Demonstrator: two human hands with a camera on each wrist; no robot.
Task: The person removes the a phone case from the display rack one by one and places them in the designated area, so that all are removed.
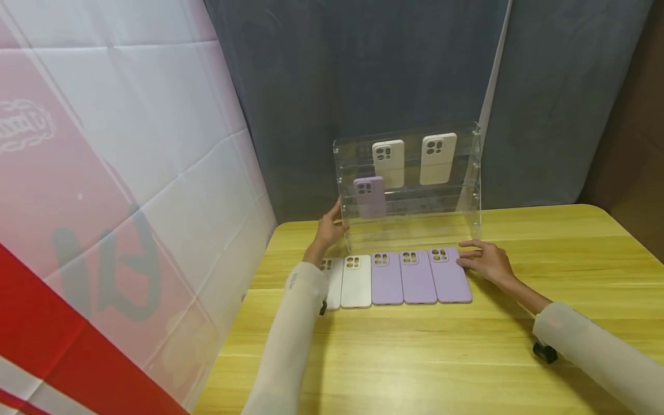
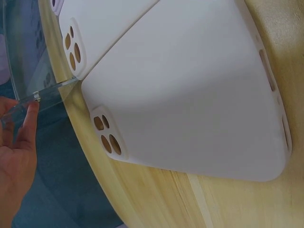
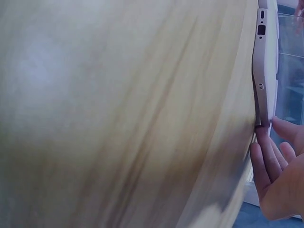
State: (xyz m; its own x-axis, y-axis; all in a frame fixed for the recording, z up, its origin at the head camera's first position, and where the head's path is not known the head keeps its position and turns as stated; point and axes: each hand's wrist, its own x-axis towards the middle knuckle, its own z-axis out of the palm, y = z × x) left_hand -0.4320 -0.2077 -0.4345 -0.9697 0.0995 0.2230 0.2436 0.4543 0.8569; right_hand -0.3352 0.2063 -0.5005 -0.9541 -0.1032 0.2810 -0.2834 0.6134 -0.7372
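My left hand (image 1: 329,229) grips the left side panel of a clear acrylic display stand (image 1: 415,230), thumb and fingers on either side of it in the left wrist view. My right hand (image 1: 489,262) pinches the right edge of the rightmost purple phone case (image 1: 451,279); the right wrist view shows the thumb above and fingertips beneath that case's edge (image 3: 266,71). Two more purple cases and two white phone cases (image 1: 356,288) lie beside it in a row, camera cutouts toward the stand. The leftmost white case (image 2: 190,95) is partly covered by my left sleeve in the head view.
On the stand, two white cases (image 1: 390,167) (image 1: 438,161) lean on the upper tier and a purple case (image 1: 370,199) leans lower left. The stand is on a yellow wooden table (image 1: 389,357), before a dark grey curtain (image 1: 353,69). A printed white sheet (image 1: 171,127) hangs at left.
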